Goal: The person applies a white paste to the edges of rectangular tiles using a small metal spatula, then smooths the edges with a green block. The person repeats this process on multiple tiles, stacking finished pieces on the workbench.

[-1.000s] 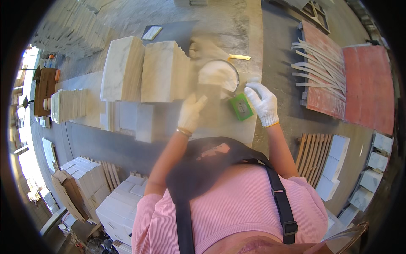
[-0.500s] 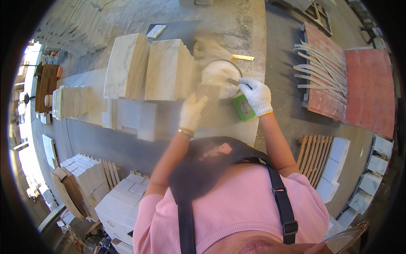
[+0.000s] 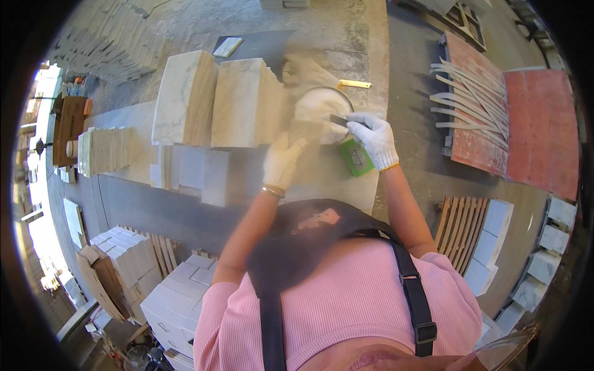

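My left hand [image 3: 283,164], in a white knit glove, grips a small tan-grey stone tile [image 3: 305,131] by its near part; a haze blurs its outline. In my gloved right hand [image 3: 374,137] is a putty knife, its dark flat blade [image 3: 338,120] pointing left over a round basin [image 3: 346,98]. White powdery or pasty material [image 3: 317,105] fills the basin, just beyond the tile. Whether the blade touches this material I cannot tell. Below my right hand lies a green box [image 3: 357,157]. A yellow-handled tool [image 3: 355,84] rests beyond the basin.
Stacked marble tiles [image 3: 241,102] stand left of my left hand, with a lower stack [image 3: 105,148] farther left. Thin pale strips [image 3: 470,105] lie on a red board [image 3: 538,130] at right. White boxes [image 3: 179,303] and a wooden pallet [image 3: 461,232] are nearer me.
My right hand has shifted slightly left with the putty knife. The tile in my left hand has tilted a little; the left hand stays in nearly the same place.
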The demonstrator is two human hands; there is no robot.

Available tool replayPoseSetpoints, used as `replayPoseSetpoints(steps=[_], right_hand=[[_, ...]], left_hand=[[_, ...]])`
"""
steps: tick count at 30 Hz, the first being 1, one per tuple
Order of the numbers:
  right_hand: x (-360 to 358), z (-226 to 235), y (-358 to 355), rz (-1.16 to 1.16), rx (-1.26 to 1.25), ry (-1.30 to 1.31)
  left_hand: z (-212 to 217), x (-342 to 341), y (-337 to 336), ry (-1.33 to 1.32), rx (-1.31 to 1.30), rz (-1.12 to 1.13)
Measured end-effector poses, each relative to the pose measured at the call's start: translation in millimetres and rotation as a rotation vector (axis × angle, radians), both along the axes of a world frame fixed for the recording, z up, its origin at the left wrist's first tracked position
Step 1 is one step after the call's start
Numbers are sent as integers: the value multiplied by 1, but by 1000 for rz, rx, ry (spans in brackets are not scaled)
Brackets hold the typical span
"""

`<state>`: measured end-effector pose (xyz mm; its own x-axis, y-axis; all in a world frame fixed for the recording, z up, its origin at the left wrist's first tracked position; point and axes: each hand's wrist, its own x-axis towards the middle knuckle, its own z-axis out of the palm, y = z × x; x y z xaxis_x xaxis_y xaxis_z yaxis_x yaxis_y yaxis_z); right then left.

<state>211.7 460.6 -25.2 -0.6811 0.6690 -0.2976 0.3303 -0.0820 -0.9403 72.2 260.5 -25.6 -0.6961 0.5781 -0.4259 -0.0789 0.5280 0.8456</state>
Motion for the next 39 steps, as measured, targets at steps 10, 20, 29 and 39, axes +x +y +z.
replayPoseSetpoints(steps=[10, 20, 29, 39], right_hand=[[0, 27, -13, 93, 522, -106], [7, -6, -3, 72, 716, -281], [6, -9, -3, 124, 644, -342], [9, -9, -6, 84, 556, -244]], left_hand=[[-5, 0, 2, 112, 23, -4], [12, 7, 6, 272, -16, -63], [25, 7, 8, 591, -38, -216], [24, -1, -4, -296, 335, 49]])
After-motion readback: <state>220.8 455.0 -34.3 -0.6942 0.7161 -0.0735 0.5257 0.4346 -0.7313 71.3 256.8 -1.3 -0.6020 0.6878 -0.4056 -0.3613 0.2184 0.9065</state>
